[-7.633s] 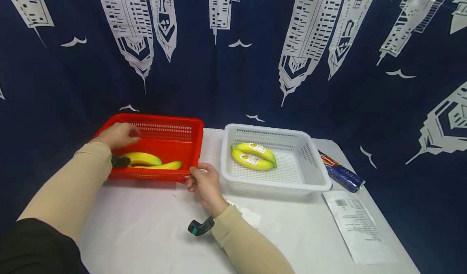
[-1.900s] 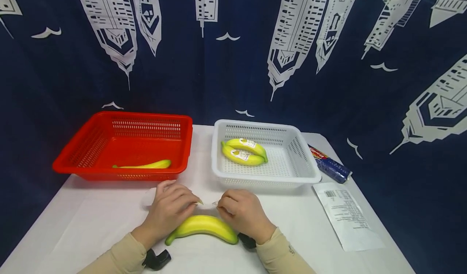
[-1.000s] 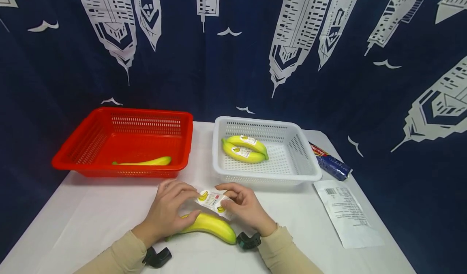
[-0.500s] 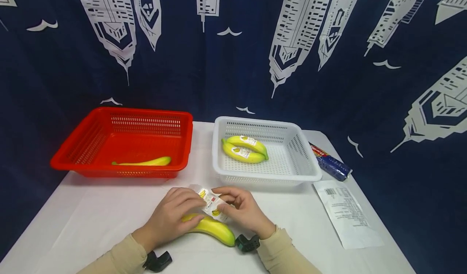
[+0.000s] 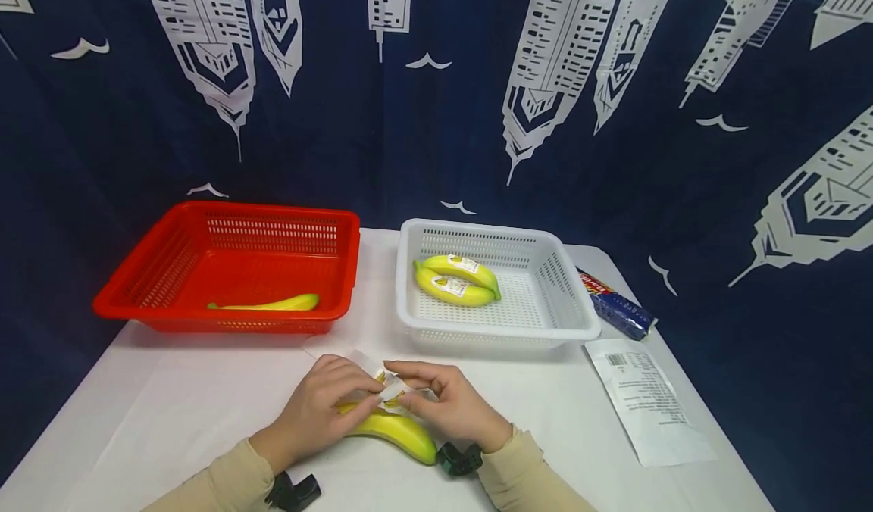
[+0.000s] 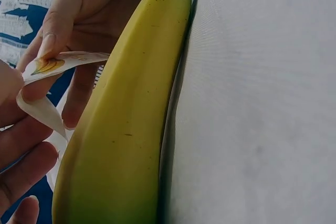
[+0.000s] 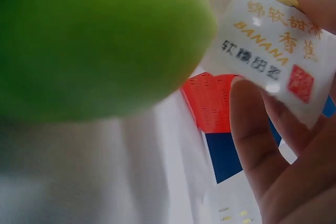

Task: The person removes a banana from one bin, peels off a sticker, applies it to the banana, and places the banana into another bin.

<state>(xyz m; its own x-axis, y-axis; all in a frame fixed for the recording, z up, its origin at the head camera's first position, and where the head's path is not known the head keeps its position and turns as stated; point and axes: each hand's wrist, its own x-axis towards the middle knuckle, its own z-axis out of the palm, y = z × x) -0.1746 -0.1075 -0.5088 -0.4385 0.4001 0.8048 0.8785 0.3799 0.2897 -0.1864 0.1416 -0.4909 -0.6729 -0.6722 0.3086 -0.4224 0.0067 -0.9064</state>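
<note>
A banana (image 5: 402, 434) lies on the table close to the person, partly under the left hand (image 5: 323, 406). Above it both hands pinch a small white label (image 5: 393, 388) with printed bananas. The right hand (image 5: 450, 404) holds the label's right side between thumb and fingers. In the left wrist view the label (image 6: 71, 62) bends into a loop beside the large yellow banana (image 6: 126, 119). In the right wrist view the label (image 7: 273, 40) shows the word BANANA and a red mark, next to the banana's green tip (image 7: 105, 40).
A red basket (image 5: 239, 320) at the back left holds one banana (image 5: 273, 304). The white basket (image 5: 498, 335) right of it holds two labelled bananas (image 5: 455, 288). Further right lie a blue packet (image 5: 624, 313) and a white printed sheet (image 5: 648, 406).
Since the earliest frame, one banana has come from the red basket onto the table and both hands have taken hold of a label. Over the last second the label has folded and moved slightly nearer the person.
</note>
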